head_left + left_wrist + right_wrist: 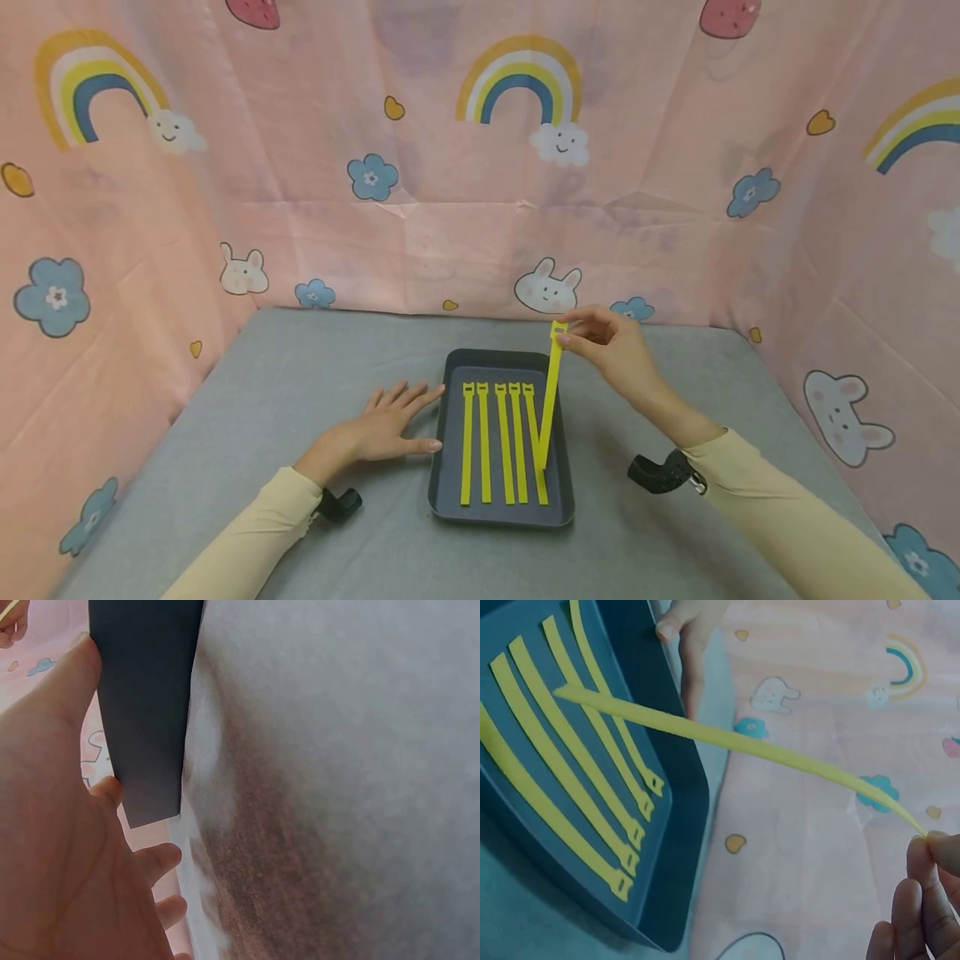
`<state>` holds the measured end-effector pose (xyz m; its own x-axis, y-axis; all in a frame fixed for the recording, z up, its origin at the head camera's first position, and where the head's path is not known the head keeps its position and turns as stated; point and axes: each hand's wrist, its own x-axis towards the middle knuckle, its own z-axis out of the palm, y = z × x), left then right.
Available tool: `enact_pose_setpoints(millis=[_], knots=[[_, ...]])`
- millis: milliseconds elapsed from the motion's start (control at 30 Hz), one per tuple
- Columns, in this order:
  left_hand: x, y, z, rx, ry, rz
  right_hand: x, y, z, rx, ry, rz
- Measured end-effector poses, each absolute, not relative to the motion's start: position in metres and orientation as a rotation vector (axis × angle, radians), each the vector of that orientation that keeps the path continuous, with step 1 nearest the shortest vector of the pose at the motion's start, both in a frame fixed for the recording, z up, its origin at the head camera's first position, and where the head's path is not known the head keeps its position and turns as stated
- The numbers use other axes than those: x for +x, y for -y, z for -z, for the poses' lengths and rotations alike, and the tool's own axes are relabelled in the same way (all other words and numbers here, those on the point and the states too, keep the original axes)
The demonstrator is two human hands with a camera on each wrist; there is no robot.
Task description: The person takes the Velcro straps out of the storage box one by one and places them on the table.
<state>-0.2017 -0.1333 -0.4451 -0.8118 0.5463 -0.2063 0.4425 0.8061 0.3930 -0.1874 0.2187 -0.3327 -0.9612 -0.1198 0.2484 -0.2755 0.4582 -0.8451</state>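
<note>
My right hand (617,354) pinches one yellow cable tie (551,392) by its slotted head, between thumb and fingertips. The strap hangs down over the right side of a dark grey tray (501,516), above the rightmost strap lying there. Inside the tray several yellow cable ties (484,450) lie side by side, slotted heads toward the far end. In the right wrist view the held strap bows slightly, its free end over the tray. My left hand (386,423) has its fingers spread, with thumb and fingertip touching the tray's left wall (146,712).
The tray stands on a table covered in grey cloth (300,367). Behind and at both sides hangs a pink patterned curtain (450,233). Black wrist devices sit under the left wrist (341,505) and right wrist (660,473).
</note>
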Motion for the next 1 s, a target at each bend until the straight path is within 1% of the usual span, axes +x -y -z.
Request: enact_pose_setpoints(millis=[433, 733, 1000], knots=[[-0.2, 0.132, 0.443, 0.754, -2.685, -0.471, -0.178, -0.245, 0.318, 0.362, 2.583, -1.5], [-0.2, 0.132, 0.444, 0.753, -2.683, -0.473, -0.17, -0.261, 0.321, 0.377, 2.597, -1.546], [-0.2, 0.133, 0.444, 0.754, -2.685, -0.473, -0.164, -0.269, 0.327, 0.301, 2.738, -1.468]])
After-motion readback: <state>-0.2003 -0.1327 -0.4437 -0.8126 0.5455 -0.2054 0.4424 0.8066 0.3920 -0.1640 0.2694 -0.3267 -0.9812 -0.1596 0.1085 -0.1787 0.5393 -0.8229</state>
